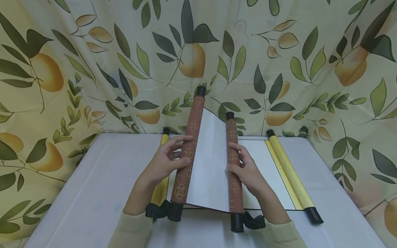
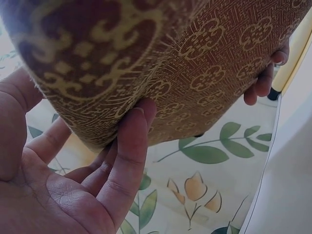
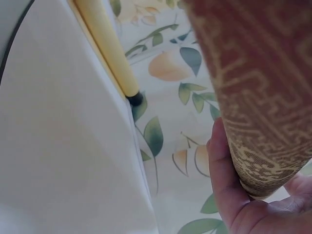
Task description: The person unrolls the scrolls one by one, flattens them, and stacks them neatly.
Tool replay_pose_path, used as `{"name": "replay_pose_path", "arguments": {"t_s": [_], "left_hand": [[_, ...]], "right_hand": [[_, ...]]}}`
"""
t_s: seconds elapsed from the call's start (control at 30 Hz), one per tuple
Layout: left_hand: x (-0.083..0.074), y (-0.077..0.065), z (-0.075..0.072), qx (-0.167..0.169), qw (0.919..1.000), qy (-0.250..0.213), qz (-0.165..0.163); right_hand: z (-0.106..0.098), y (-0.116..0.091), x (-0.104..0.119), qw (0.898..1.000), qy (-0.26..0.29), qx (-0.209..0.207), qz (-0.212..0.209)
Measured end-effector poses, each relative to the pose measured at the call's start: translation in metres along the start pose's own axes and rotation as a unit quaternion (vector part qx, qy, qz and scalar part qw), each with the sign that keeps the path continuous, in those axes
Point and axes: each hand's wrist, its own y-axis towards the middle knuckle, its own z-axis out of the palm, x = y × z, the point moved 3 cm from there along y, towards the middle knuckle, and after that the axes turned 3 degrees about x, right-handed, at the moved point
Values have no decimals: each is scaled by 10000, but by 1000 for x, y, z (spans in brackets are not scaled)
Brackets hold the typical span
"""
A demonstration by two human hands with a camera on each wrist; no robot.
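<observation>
A red-brown brocade scroll with gold flower medallions is held up, partly unrolled, in the head view. My left hand [image 1: 165,156] grips its left roll [image 1: 186,162], thumb in front. The right hand [image 1: 245,168] holds the narrower right roll [image 1: 234,165] with thumb and fingers around it. Between the rolls stretches blank white paper [image 1: 211,165]; black knobs cap the roll ends. In the left wrist view, the left fingers [image 2: 129,161] press on the patterned backing [image 2: 209,73]. The right wrist view has the right fingers [image 3: 226,180] curled round the roll's lower side.
Behind the held scroll, a second scroll with yellow rolls [image 1: 293,175] lies unrolled on the white table [image 1: 108,179], its pale paper [image 1: 260,182] facing up. Its left roll [image 1: 159,189] is partly hidden by my left hand. A fruit-and-leaf patterned curtain [image 1: 232,20] hangs behind the table.
</observation>
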Motion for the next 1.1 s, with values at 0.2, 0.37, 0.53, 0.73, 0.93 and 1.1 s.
{"name": "replay_pose_path", "arguments": {"t_s": [0.2,0.37,0.53,0.73,0.93,1.1], "left_hand": [[-12,-1,0,-20,9999,-150,52],[1,2,-4,-28,9997,-172,175],[2,2,-5,-11,9993,-215,312],[-1,0,-5,-23,9992,-258,309],[-16,-4,-2,-55,9993,-280,260],[-20,-5,-2,-79,9988,-374,300]], "right_hand": [[1,0,3,10000,-4,20,-13],[1,1,3,10000,-19,54,-19],[1,1,2,10000,18,83,19],[1,0,2,10000,46,67,5],[2,-2,4,10000,31,39,13],[2,-2,4,10000,-3,29,23]]}}
